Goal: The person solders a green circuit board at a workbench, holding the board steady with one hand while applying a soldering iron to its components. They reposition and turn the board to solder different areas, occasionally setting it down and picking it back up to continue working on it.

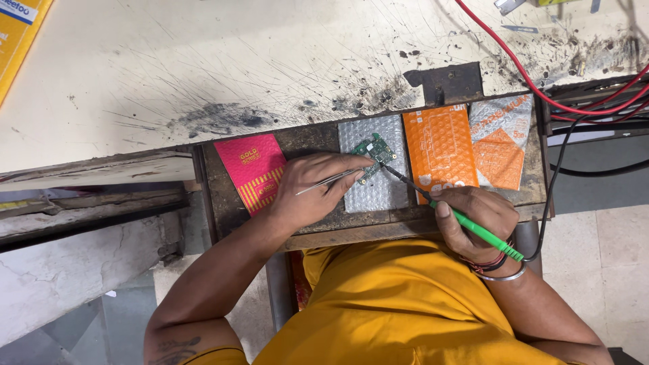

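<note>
the left hand is closed in a pinch on a pair of thin silver metal tweezers, whose tips reach the lower edge of a small green circuit board. the right hand is curled shut around a green-handled soldering iron with a dark metal shaft — its tip touches the board from the right, just beside the tweezer tips. the board lies tilted on a grey sheet of bubble wrap, which rests on a dark, worn wooden pull-out shelf under the edge of the scratched, scorched cream bench. left of the left hand on the shelf lies a pink card packet with yellow stripes; right of the bubble wrap lie an orange flat packet and a bubble-wrapped orange and grey packet, side by side. red and black cables run across the bench's right end — a black cord leaves the iron's handle by the right wrist, which wears a silver bangle
</note>
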The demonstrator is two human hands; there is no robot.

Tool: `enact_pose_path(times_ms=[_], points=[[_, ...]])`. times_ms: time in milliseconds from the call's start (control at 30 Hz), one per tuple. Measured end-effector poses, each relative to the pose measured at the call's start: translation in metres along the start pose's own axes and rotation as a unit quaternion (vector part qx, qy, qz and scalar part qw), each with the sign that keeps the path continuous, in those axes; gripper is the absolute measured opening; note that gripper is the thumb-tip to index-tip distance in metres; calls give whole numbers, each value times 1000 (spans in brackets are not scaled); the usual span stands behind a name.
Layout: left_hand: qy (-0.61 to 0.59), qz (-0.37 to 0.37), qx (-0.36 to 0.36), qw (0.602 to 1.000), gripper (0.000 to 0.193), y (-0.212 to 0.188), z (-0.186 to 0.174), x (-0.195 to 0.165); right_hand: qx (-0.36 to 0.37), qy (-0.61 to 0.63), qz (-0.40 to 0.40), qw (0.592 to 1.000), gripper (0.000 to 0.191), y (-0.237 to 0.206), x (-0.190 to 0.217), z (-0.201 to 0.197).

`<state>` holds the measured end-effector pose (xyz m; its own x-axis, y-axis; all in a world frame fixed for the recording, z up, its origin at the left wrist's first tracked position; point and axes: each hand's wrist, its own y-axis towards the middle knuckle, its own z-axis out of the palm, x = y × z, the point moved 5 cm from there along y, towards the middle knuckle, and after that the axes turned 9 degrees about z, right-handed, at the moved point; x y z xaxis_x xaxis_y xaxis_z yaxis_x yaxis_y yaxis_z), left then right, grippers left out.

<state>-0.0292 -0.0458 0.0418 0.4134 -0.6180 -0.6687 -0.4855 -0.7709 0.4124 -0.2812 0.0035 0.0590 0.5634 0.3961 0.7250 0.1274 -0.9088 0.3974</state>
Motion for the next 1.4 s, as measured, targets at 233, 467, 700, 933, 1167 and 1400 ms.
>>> enact_pose_path(times_ms=[233, 467, 700, 933, 1167, 1400], points=[[19, -9, 13, 1000, 19, -1, 5, 3, 3, 3, 1, 1000, 7, 2, 0, 0], [6, 13, -4, 1000, 19, 0, 4, 0, 19, 5, 7, 1000, 7, 3, 1, 1], [10, 13, 0, 1000, 18, -1, 4, -1, 11, -1, -2, 1000, 7, 4, 1, 1], [3, 14, 0, 1000, 17, -1, 4, -2, 19, -1, -3, 1000, 7, 4, 3, 0], [7, 21, -1, 1000, 17, -1, 2, -3, 30, -7, -2, 1000, 7, 5, 2, 2], [9, 7, 4, 1000, 17, -2, 4, -1, 18, 3, -4, 1000, 6, 5, 2, 2]])
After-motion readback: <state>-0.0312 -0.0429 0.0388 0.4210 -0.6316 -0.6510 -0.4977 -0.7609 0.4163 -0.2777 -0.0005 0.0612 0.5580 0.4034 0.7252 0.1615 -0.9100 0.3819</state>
